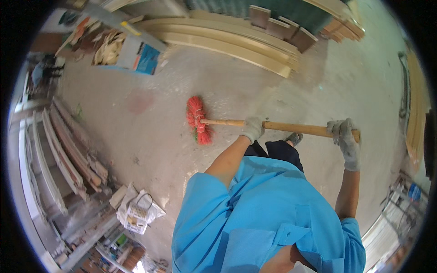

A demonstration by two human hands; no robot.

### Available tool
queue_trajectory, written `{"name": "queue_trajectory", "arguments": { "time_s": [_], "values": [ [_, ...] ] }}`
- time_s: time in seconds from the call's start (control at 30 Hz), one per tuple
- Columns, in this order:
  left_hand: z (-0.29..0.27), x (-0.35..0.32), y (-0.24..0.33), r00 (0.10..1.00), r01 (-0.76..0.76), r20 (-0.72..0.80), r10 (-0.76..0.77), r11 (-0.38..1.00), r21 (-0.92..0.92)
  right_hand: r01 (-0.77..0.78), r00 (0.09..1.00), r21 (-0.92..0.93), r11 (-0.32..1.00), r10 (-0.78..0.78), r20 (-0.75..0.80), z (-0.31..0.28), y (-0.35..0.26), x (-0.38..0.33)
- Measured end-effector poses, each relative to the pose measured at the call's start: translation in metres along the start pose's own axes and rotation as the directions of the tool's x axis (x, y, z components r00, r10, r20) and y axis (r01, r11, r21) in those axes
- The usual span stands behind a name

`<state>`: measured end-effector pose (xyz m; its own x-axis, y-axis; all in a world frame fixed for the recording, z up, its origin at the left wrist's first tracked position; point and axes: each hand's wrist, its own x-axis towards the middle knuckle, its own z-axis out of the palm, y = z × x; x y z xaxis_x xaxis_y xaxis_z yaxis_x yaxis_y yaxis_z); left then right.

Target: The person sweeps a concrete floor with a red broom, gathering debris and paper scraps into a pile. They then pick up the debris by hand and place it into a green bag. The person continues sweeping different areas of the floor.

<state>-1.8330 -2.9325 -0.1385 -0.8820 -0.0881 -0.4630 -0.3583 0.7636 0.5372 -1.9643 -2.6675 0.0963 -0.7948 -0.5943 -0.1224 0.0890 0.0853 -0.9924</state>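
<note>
A broom (198,120) with red bristles and a long wooden handle lies across my front, its head out to the left over the concrete floor. Wrapped round the middle of the handle is my left hand (253,129), in a pale work glove. My right hand (345,139), gloved in grey, grips the handle near its right end. Whether the bristles touch the floor is hard to make out from above.
Long cream boards (227,43) lie along the far side. An open cardboard box (132,54) stands at the far left. Curved wooden strips (68,150) are stacked at the left, near a white plastic bag (139,211). More long boards (415,109) line the right.
</note>
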Motion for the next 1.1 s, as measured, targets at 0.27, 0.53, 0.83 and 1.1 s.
{"name": "queue_trajectory", "arguments": {
  "time_s": [0.27,0.53,0.83,1.1],
  "values": [
    [0.064,0.119,0.229,0.935,-0.278,0.214,0.284,0.959,-0.057,0.193,0.972,0.088,0.977,-0.178,-0.152,-0.203,-0.048,-0.054],
    [0.096,0.222,0.479,0.811,-0.539,0.209,0.546,0.837,-0.096,0.258,0.841,-0.027,0.966,-0.238,-0.486,-0.442,-0.087,-0.110],
    [0.113,0.261,0.518,0.876,-0.473,0.059,0.479,0.876,-0.095,0.317,0.910,0.059,0.947,-0.286,-0.301,-0.547,-0.080,-0.040],
    [0.102,0.378,0.619,0.848,-0.470,0.172,0.501,0.862,-0.192,0.341,0.917,0.349,0.873,-0.228,-0.326,-0.669,-0.103,0.037]
  ]
}}
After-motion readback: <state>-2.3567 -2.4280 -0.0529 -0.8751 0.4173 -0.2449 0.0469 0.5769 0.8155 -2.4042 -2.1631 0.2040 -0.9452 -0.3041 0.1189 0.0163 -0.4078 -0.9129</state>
